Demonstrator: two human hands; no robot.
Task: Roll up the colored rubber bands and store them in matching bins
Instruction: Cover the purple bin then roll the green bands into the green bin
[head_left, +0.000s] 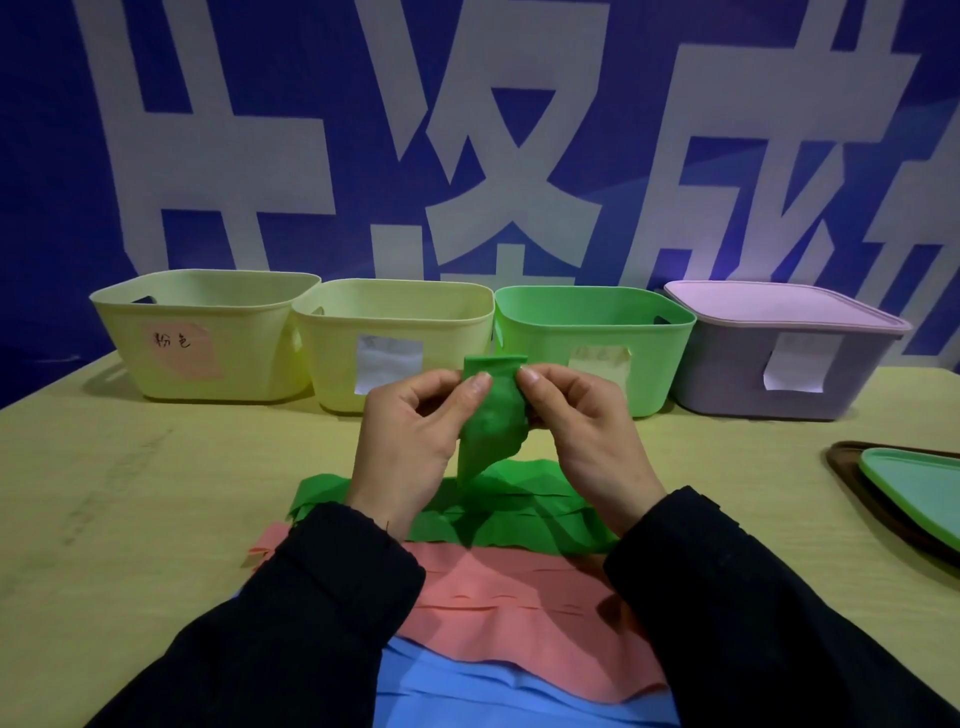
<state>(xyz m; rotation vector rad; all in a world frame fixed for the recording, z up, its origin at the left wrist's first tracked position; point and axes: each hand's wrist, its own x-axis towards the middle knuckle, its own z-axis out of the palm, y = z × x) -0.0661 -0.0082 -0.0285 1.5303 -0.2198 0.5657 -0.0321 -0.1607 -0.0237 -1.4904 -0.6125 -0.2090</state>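
Observation:
A green rubber band (492, 410) hangs lifted above the table, its top end partly rolled. My left hand (415, 441) pinches its left edge and my right hand (582, 431) pinches its right edge, thumbs near the top. Below lie more green bands (524, 514), then pink bands (514, 613) and blue bands (493, 691), partly hidden by my dark sleeves. The green bin (597, 332) stands just behind the held band. The yellow bin (202, 332) at far left bears a pink label, and a second yellow bin (395, 338) carries a white label.
A purple bin (779, 364) with its lid on stands at the back right. A green lid (919, 488) on a dark tray (852, 467) lies at the right edge. Bare wooden table (156, 493) spreads to the left. A blue banner hangs behind.

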